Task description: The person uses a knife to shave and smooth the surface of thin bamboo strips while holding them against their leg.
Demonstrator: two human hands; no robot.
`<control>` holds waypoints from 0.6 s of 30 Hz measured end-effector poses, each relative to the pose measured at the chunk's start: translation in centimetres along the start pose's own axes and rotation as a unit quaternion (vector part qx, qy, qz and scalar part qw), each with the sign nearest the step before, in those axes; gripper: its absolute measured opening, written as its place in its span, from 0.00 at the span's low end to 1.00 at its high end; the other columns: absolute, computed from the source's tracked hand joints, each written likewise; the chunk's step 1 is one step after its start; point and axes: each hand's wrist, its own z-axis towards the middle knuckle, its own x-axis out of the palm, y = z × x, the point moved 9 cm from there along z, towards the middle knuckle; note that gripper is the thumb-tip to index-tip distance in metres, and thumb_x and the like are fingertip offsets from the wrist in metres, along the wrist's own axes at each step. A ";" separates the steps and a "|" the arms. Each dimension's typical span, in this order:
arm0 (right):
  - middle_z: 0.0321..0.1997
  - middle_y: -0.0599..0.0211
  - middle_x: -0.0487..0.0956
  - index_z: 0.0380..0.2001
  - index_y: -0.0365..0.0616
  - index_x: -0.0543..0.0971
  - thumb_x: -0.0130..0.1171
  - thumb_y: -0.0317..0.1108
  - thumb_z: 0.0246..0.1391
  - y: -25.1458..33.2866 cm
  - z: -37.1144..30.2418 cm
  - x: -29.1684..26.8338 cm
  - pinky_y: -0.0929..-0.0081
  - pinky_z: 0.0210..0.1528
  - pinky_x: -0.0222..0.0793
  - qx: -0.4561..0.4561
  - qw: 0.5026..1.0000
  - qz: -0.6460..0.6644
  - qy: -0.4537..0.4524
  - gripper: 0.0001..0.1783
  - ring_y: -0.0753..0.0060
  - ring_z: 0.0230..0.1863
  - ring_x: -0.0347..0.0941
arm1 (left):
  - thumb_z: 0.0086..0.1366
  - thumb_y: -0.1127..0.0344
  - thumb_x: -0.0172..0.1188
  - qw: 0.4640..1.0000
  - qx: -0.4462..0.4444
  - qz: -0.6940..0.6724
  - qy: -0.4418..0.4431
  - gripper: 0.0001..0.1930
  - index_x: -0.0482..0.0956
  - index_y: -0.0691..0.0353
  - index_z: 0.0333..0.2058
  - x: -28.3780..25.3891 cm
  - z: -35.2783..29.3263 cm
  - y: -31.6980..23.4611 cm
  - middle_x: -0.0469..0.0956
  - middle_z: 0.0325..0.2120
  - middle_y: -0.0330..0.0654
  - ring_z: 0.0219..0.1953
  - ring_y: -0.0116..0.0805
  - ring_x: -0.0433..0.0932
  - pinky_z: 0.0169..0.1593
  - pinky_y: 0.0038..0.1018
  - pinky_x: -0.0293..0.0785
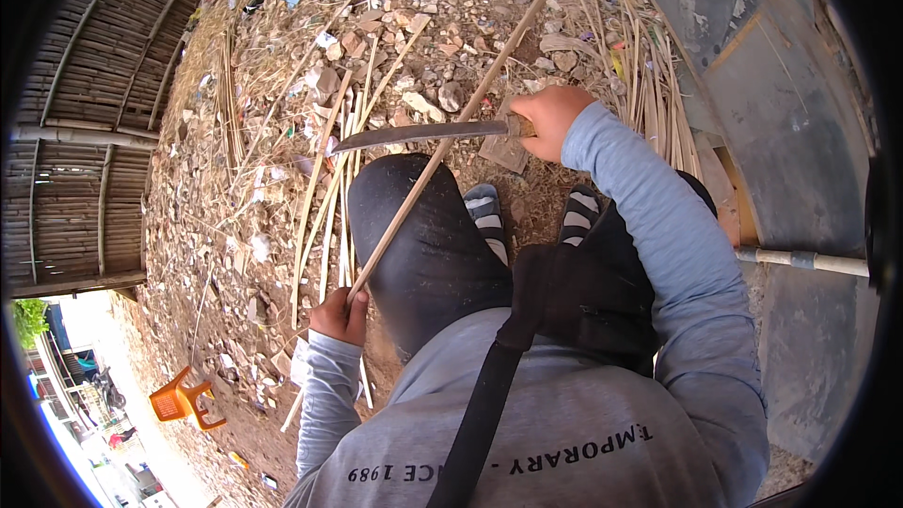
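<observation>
My left hand [340, 317] is closed around the lower end of a long, thin bamboo strip [406, 208], beside my left knee. The strip slants up and away to the right, passing over my left thigh toward the stony ground. In my right hand [557, 120] is the handle of a machete [395, 135], its dark, slightly curved blade pointing left. Blade and bamboo cross in front of my knees; whether the edge has bitten into the strip I cannot tell. Several split bamboo strips [301, 249] lie on the ground left of my left leg.
More bamboo strips [658, 103] lie in a bundle at the far right, beside grey panels [752, 56]. Stones and litter [423, 105] cover the ground ahead. A bamboo-slat wall [71, 198] stands at the left, with an orange plastic chair [179, 400] at the lower left.
</observation>
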 end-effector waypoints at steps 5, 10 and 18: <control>0.25 0.56 0.78 0.41 0.53 0.77 0.61 0.41 0.41 -0.4 0.3 0.1 0.55 0.38 0.72 0.004 1.000 0.000 -0.017 0.19 0.49 0.33 0.76 | 0.66 0.53 0.51 0.999 -0.024 -0.006 0.029 0.17 0.77 0.63 0.31 1.3 -0.4 0.8 0.75 0.18 0.54 0.23 0.57 0.75 0.28 0.43 0.70; 0.29 0.54 0.79 0.44 0.52 0.77 0.61 0.40 0.42 -0.1 0.3 0.4 0.57 0.40 0.73 0.012 1.000 0.005 0.011 0.22 0.49 0.35 0.77 | 0.67 0.55 0.49 0.997 0.017 0.071 0.030 0.15 0.75 0.62 0.33 2.1 -0.3 1.0 0.75 0.20 0.56 0.25 0.60 0.75 0.29 0.47 0.70; 0.34 0.48 0.79 0.43 0.45 0.77 0.60 0.39 0.42 -0.8 1.0 1.3 0.58 0.45 0.72 0.039 0.998 0.037 0.024 0.22 0.48 0.40 0.76 | 0.67 0.56 0.49 0.991 0.019 0.135 0.015 0.13 0.71 0.61 0.31 1.1 0.1 -0.1 0.75 0.19 0.57 0.22 0.61 0.74 0.26 0.50 0.69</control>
